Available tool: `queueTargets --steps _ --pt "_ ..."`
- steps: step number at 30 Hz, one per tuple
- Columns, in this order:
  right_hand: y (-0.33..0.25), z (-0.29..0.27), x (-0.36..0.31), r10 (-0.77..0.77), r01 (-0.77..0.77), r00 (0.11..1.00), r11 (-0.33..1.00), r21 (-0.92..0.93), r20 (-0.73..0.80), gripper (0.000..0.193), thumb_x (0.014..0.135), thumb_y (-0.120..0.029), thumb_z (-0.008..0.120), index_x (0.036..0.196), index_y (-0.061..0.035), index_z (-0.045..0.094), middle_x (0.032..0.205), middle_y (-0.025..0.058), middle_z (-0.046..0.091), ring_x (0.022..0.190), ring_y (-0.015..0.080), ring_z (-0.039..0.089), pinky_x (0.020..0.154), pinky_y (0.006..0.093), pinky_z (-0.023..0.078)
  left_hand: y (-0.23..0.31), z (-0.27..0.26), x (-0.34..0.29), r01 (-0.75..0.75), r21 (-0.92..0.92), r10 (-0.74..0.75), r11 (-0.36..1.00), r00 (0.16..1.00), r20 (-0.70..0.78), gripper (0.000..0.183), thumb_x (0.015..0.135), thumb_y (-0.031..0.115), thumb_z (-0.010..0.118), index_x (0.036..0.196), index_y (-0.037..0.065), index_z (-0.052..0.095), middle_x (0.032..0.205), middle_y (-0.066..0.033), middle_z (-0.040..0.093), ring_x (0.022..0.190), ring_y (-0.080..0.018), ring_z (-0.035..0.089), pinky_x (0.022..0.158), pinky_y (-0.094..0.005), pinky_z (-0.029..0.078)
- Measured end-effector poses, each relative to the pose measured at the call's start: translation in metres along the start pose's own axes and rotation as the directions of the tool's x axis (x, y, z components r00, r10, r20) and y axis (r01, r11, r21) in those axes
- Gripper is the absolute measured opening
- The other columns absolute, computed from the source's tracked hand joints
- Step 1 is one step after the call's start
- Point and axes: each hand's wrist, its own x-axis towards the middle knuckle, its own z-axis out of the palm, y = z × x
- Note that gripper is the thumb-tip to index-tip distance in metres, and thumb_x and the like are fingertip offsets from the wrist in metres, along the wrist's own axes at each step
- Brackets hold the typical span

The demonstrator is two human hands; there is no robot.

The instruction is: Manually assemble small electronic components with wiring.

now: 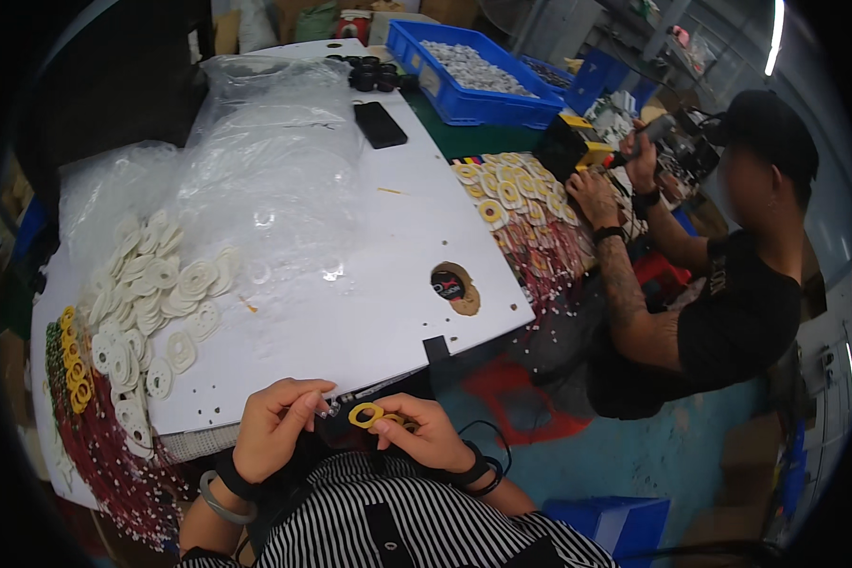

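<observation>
White worktop point(369, 293), workshop clutter behind. Right hand point(426, 434) fingers pinch a yellow ring point(365, 414) at the worktop's near edge, just above the striped shirt point(407, 521); ring lies near flat, hole facing up, long axis roughly left-right. Left hand point(273, 424) fingers curl together on something small and dark, too hidden to identify. Further out: pile of white rings point(147, 293) on the left, clear plastic bags point(256, 161), black phone point(380, 124), blue bin point(478, 76). Co-worker's hands point(592, 194) at the yellow-ring stack, far right.

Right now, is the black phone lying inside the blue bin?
No, the black phone lies flat on the white table, beside the blue bin.
</observation>
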Motion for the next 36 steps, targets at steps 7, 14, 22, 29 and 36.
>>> queueTargets --steps 7,14,22,29,36 --pt "-0.006 -0.005 -0.007 0.007 0.008 0.998 0.978 0.21 -0.069 0.017 0.095 -0.003 0.055 0.11 0.0016 0.048 0.095 0.0101 0.062 0.074 0.0113 0.063 0.063 0.0229 0.054 -0.013 0.029 0.018 -0.034 -0.061 0.03 0.998 0.998 -0.058 0.028 0.094 0.005 0.056 0.122 0.0 0.062 0.098 -0.0102 0.069 0.072 -0.0083 0.06 0.057 -0.019 0.048" --pt "-0.007 -0.002 -0.005 -0.059 0.059 0.987 0.998 -0.004 -0.15 0.017 0.093 -0.004 0.059 0.108 0.0025 0.053 0.092 0.0063 0.059 0.065 0.008 0.061 0.055 0.0188 0.05 -0.018 0.037 0.024 0.067 -0.262 -0.054 0.963 0.997 0.059 0.031 0.1 0.016 0.049 0.125 -0.001 0.058 0.104 -0.0119 0.067 0.083 -0.0129 0.066 0.065 -0.0223 0.058" --pt "-0.007 -0.006 -0.005 -0.06 0.027 0.979 0.985 -0.168 -0.193 0.023 0.09 -0.004 0.064 0.11 0.0014 0.054 0.085 0.005 0.061 0.063 0.0064 0.061 0.05 0.019 0.049 -0.015 0.033 0.022 0.134 -0.237 -0.096 0.962 0.982 0.165 0.033 0.1 0.018 0.05 0.125 -0.001 0.059 0.098 -0.0099 0.067 0.083 -0.0121 0.065 0.064 -0.0219 0.058" --pt "-0.009 -0.008 -0.004 0.018 -0.041 0.994 0.973 -0.226 -0.104 0.026 0.09 -0.001 0.062 0.115 0.0012 0.053 0.093 0.0077 0.065 0.07 0.0065 0.061 0.054 0.0185 0.051 -0.021 0.031 0.018 0.202 -0.329 -0.139 0.923 0.969 0.204 0.033 0.1 0.019 0.051 0.126 0.001 0.059 0.098 -0.0083 0.067 0.085 -0.0107 0.064 0.065 -0.0217 0.057" --pt "-0.003 -0.009 -0.002 0.088 -0.102 0.994 0.964 -0.243 -0.068 0.025 0.09 -0.003 0.064 0.113 0.0018 0.056 0.095 0.0102 0.068 0.077 0.0091 0.065 0.058 0.0202 0.054 -0.025 0.03 0.013 0.097 -0.191 -0.066 0.977 0.985 0.161 0.031 0.096 0.016 0.058 0.125 0.005 0.061 0.101 -0.0071 0.068 0.084 -0.0088 0.064 0.067 -0.0194 0.055"
